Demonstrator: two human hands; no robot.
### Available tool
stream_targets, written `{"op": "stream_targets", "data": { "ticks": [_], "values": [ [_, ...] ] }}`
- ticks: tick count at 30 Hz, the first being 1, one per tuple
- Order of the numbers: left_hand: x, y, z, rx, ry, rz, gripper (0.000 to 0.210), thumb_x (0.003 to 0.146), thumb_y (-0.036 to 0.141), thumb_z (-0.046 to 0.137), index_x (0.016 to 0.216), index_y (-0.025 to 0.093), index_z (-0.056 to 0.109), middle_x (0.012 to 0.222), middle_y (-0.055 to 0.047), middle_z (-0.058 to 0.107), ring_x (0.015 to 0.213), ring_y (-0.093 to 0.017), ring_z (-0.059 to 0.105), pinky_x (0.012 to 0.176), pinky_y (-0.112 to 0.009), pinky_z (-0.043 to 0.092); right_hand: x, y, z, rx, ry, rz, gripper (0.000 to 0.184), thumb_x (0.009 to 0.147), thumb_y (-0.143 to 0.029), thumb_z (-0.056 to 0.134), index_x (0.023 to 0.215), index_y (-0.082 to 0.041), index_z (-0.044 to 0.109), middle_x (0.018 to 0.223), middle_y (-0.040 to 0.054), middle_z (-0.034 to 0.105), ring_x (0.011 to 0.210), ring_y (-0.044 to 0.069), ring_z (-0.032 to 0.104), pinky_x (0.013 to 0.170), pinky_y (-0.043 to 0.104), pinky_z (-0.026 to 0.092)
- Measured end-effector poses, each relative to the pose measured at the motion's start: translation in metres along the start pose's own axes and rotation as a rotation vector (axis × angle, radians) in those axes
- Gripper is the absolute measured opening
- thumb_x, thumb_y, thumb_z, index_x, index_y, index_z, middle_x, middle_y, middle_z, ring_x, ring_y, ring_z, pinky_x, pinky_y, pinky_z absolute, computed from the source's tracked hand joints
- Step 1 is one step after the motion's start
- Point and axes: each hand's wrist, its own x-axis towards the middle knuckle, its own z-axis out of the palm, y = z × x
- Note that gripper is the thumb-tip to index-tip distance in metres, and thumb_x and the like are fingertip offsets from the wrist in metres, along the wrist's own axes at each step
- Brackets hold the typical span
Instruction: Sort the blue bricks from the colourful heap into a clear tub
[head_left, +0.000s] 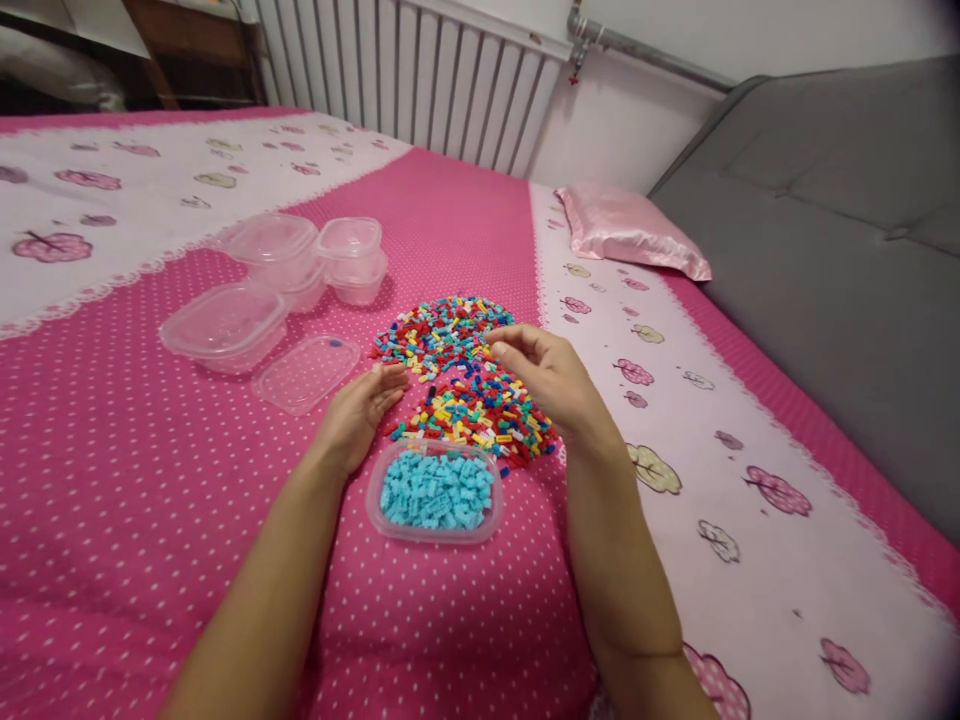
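Note:
Many small toy building bricks in mixed colours lie in two touching heaps, a far heap (450,335) and a near heap (480,410). My left hand (364,415) rests at the left side of the bricks, palm turned inward, fingers loosely apart and holding nothing. Over the right side of the heaps is my right hand (547,380), thumb and forefinger brought together. Whatever is between those fingertips is too small to make out. In front of the near heap stands a clear plastic container (435,536) filled with light blue bricks (436,490).
Several clear plastic containers with lids, including a large one (225,325) and a stacked pair (352,255), stand at the left. A loose clear lid (307,372) lies beside them. Beyond are a pink pillow (634,232), a grey headboard (825,200) and a white radiator (412,80).

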Motion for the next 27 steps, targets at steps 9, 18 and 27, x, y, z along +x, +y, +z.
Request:
{"op": "stream_targets", "data": {
  "ticks": [9, 18, 27],
  "values": [
    [0.000, -0.015, -0.005, 0.068, -0.009, 0.156, 0.039, 0.065, 0.052, 0.073, 0.081, 0.016, 0.071, 0.089, -0.008, 0.071, 0.093, -0.021, 0.064, 0.094, -0.035, 0.045, -0.048, 0.087, -0.014, -0.274, 0.504, 0.399, 0.061, 0.082, -0.055, 0.045, 0.122, -0.011, 0.055, 0.130, 0.0194, 0.055, 0.121, 0.027, 0.051, 0.103, 0.043, 0.038],
    [-0.016, -0.012, -0.004, 0.176, 0.043, 0.166, 0.037, 0.067, 0.052, 0.068, 0.075, 0.016, 0.064, 0.085, -0.009, 0.068, 0.094, -0.022, 0.064, 0.091, -0.036, 0.045, -0.147, 0.088, 0.011, -0.659, 0.283, 0.172, 0.098, 0.078, -0.069, 0.049, 0.147, -0.006, 0.019, 0.152, 0.0235, 0.028, 0.141, 0.031, 0.027, 0.114, 0.048, 0.025],
    [-0.060, -0.006, -0.031, 0.351, 0.009, 0.229, 0.040, 0.067, 0.055, 0.065, 0.079, 0.016, 0.064, 0.086, -0.009, 0.069, 0.090, -0.022, 0.064, 0.089, -0.036, 0.045, -0.149, 0.084, 0.014, -0.750, 0.233, 0.235, 0.110, 0.072, -0.075, 0.051, 0.147, -0.001, 0.018, 0.152, 0.0253, 0.026, 0.142, 0.034, 0.025, 0.116, 0.046, 0.021]
  ]
}}
